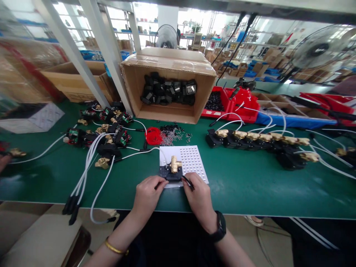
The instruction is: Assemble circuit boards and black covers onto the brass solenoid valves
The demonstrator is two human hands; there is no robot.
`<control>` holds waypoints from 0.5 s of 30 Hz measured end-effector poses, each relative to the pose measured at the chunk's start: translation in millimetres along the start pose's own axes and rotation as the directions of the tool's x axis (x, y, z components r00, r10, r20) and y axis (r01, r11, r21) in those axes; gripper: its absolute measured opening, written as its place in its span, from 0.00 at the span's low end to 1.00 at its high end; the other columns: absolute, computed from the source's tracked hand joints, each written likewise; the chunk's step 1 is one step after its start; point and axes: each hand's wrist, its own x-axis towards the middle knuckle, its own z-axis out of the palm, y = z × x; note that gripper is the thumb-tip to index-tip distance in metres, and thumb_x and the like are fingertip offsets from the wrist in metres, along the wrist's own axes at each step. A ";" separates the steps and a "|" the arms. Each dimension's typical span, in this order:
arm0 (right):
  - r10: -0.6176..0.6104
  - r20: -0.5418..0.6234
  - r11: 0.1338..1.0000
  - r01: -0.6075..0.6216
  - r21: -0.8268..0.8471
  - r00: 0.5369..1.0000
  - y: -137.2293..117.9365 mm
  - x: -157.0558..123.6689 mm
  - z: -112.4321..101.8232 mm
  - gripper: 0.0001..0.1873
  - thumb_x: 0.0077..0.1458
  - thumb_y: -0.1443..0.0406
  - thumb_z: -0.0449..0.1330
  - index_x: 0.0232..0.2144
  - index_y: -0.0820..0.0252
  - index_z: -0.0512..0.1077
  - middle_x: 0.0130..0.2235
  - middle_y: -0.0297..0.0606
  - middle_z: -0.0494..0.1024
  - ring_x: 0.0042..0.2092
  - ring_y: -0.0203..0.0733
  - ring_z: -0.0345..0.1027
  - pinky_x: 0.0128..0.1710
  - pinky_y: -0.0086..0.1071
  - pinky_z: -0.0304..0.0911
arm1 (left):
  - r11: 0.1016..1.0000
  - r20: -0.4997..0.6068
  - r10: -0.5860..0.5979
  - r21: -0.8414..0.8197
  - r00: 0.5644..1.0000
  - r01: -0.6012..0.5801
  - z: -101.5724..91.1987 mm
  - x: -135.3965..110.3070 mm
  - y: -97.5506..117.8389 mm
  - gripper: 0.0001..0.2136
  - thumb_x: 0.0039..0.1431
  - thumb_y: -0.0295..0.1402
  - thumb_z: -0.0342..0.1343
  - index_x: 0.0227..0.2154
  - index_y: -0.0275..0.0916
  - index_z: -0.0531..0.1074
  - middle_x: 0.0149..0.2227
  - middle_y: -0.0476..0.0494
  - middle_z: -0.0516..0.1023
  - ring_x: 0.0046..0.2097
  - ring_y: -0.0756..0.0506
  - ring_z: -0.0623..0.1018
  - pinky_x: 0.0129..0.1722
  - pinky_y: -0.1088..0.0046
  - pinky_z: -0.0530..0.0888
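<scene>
Green bench (236, 200) fully in use. A black box (169, 175) with a brass fitting (174, 164) sits at centre on a white sheet (174, 150). Left hand (146, 193): fingertips drawn together at the box's seven o'clock corner; whether they grip cannot be told. Right hand (200, 196): thumb and fingers pinched about a slim black item (188, 182), at five o'clock. Loose screws (171, 137) lie at twelve, a carton (167, 57) of black parts (167, 91) beyond. Similar units are heaped (108, 149) at ten and lined up (233, 140) at two. Room behind: shelving, cartons (274, 55), a fan (318, 50) at one o'clock.
</scene>
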 end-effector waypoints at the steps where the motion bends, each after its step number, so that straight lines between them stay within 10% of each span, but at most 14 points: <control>1: 0.002 -0.026 1.000 -0.002 0.017 1.000 -0.4 -0.2 0.8 0.07 0.54 0.74 0.52 0.30 0.59 0.66 0.30 0.36 0.71 0.33 0.38 0.66 0.33 0.28 0.61 | 0.999 0.011 -0.035 -0.014 0.999 0.035 0.7 1.5 0.6 0.07 0.56 0.32 0.55 0.24 0.38 0.71 0.25 0.49 0.77 0.29 0.48 0.76 0.31 0.73 0.70; 10: 0.082 -0.075 0.993 -0.088 -0.077 0.994 -3.3 -2.4 8.2 0.06 0.55 0.72 0.51 0.29 0.59 0.66 0.29 0.37 0.71 0.33 0.40 0.67 0.34 0.32 0.63 | 0.938 0.035 -0.314 -0.143 0.949 0.316 9.3 -4.6 1.9 0.11 0.49 0.37 0.60 0.19 0.38 0.66 0.21 0.52 0.70 0.26 0.50 0.70 0.28 0.74 0.65; 15: 0.064 0.064 0.991 -0.057 -0.119 0.996 0.1 4.4 -13.7 0.14 0.51 0.67 0.59 0.42 0.59 0.65 0.45 0.42 0.72 0.44 0.45 0.68 0.42 0.35 0.65 | 0.674 -0.068 -0.605 -0.574 0.794 0.465 -20.3 22.7 -5.8 0.15 0.51 0.45 0.56 0.33 0.38 0.65 0.28 0.50 0.69 0.23 0.52 0.66 0.22 0.76 0.64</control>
